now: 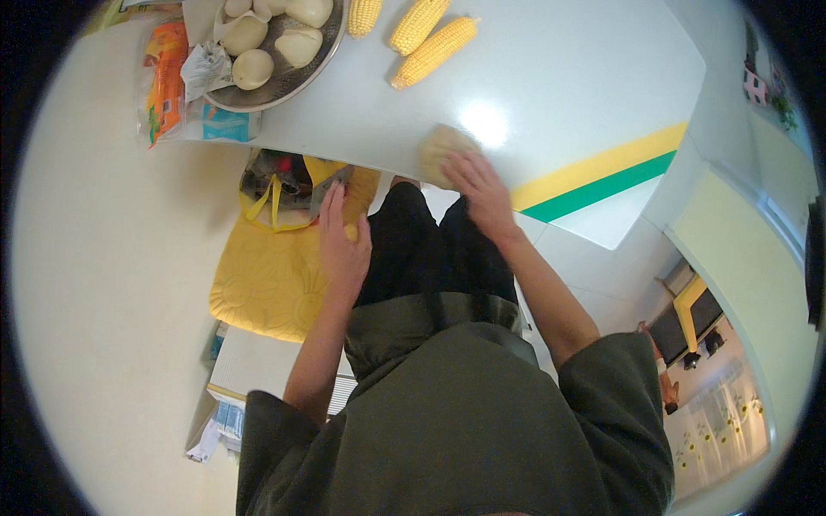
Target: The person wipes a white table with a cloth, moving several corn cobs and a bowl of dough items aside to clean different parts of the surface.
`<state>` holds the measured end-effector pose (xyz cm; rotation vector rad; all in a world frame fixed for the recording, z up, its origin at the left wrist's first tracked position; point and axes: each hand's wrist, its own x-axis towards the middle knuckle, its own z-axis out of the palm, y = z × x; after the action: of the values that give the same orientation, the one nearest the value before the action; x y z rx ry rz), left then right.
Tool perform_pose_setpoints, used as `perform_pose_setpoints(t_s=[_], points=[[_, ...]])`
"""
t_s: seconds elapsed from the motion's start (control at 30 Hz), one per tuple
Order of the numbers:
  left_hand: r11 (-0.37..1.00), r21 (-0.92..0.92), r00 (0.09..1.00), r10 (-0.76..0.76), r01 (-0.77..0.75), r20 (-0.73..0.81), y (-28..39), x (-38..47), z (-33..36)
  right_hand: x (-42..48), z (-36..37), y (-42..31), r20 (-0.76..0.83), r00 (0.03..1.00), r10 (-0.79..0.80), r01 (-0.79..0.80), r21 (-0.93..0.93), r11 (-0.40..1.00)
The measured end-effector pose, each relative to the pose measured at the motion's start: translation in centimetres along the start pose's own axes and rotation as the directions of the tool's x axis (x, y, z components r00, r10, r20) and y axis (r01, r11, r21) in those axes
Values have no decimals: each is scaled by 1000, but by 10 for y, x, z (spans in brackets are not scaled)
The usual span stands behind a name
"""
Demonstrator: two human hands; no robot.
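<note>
My right hand (475,184) lies over a blurred beige cloth or pad (445,149) at the near edge of the white table (568,77); whether its fingers grip it or only press on it is unclear. Below the table edge, my left hand (342,235) is held with its fingers extended beside a bag with yellow handles (276,206), and nothing shows in it. Farther up on the table lie several ears of corn (433,55). To their left, a metal colander (284,97) holds several pale, rounded food pieces (253,69).
An orange plastic package (166,77) and a blue packet (226,122) lie by the colander at the wall. A yellow quilted cushion (264,277) is under the bag, at my left. The table's corner bears yellow and green stripes. A person (668,387) shows through an opening at right.
</note>
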<state>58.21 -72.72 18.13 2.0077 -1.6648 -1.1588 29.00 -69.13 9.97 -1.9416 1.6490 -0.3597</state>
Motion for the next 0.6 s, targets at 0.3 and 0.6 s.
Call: perform_pose_setpoints(t_s=[0.3, 0.6], points=[[769, 181, 785, 571, -614, 240, 72, 122, 59, -50, -26, 52, -180, 910, 373, -394, -100, 914], [798, 334, 778, 247, -501, 578, -6, 9, 31, 28, -5, 23, -401, 843, 358, -397, -16, 918]])
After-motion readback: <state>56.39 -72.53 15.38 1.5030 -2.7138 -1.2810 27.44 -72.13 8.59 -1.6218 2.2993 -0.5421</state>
